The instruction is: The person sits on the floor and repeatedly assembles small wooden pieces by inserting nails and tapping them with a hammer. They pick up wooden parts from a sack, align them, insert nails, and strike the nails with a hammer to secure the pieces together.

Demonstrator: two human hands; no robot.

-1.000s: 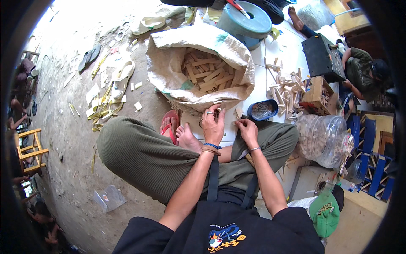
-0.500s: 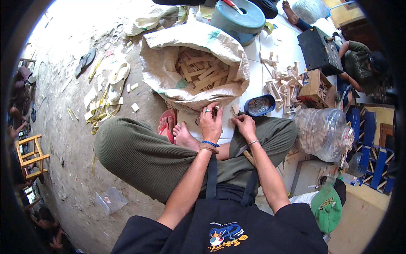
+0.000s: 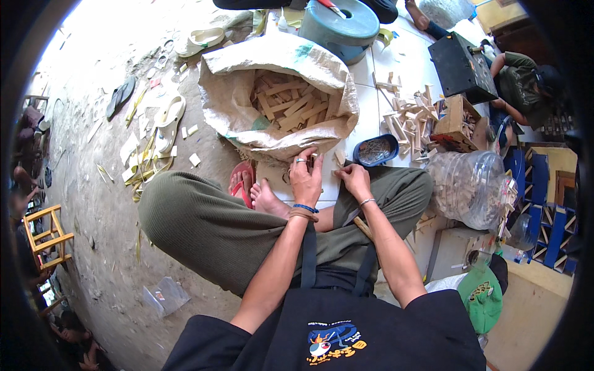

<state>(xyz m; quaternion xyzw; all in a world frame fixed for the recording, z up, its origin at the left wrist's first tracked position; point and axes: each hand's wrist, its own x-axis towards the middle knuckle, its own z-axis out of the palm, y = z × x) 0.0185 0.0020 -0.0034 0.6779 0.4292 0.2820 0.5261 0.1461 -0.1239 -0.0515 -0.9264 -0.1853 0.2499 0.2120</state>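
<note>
In front of my crossed legs, a white woven sack (image 3: 216, 80) stands with its mouth rolled open. Thin wooden strips (image 3: 297, 102) fill it. My left hand (image 3: 305, 179), with a ring and bracelets, is at the sack's near edge. Its fingers curl around something small that I cannot make out. To its right, my right hand (image 3: 354, 181) is closed in a pinch, and what its fingertips hold is too small to name. A small pale wood piece (image 3: 339, 157) shows just beyond those fingertips; I cannot tell whether they touch it. A blue oval container (image 3: 391, 143) with small contents sits beyond my right hand.
Loose wooden strips (image 3: 411, 120) lie in a heap on white tiles, by a wooden box (image 3: 455, 130) and a black box (image 3: 463, 67). A grey-blue stool (image 3: 339, 31) stands behind the sack. A large clear plastic bottle (image 3: 467, 188) lies right. Another person (image 3: 526, 89) sits at far right.
The whole view has shifted slightly, so the sack and stool appear further left. Both hands keep nearly the same pose and place.
</note>
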